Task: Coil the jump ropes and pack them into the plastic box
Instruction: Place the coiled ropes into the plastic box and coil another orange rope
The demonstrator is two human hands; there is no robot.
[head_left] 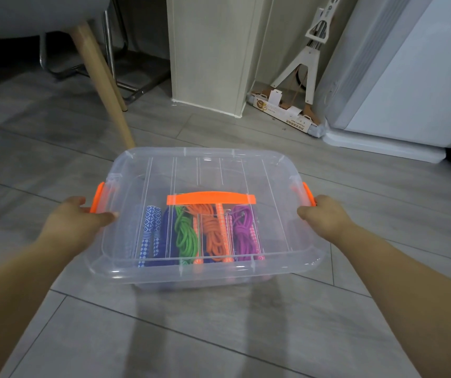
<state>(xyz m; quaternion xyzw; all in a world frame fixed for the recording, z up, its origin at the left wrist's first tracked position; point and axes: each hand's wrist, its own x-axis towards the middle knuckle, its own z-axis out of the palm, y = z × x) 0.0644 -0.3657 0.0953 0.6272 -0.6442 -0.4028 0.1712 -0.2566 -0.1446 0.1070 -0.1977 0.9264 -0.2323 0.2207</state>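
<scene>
Clear plastic is what we are handling: the plastic box (126, 186) sits low over the grey floor (218, 336) straight ahead of us with its lid (213, 170) on. We cannot tell whether its base is down on the tiles or just raised. Through the lid we see the jump ropes (184, 236) coiled side by side toward the near wall: blue-and-white patterned handles (150, 233), then a green, an orange and a purple coil.

We judge the load light, since soft cord and slim handles fill only part of the space. It is loose, though, and the coils can slide and bunch if we tip the box. The walls look thin and smooth, so they may flex or slip under a squeeze at mid-side. Better holds are the stiffer ends by the left latch (97, 196) and right latch (308, 196), both orange. The orange carry handle (210, 199) in the lid would also serve, but only if both latches are snapped home, which we cannot see.

Our left hand (79, 214) grips the left end, thumb laid along the lid's rim beside the latch and fingers curled behind it. Our right hand (325, 216) is closed round the right end at the foot of its latch. Beyond stand a wooden chair leg (101, 77), a pale pillar (210, 50), flattened cardboard (281, 110) and a white appliance (409, 77)
</scene>
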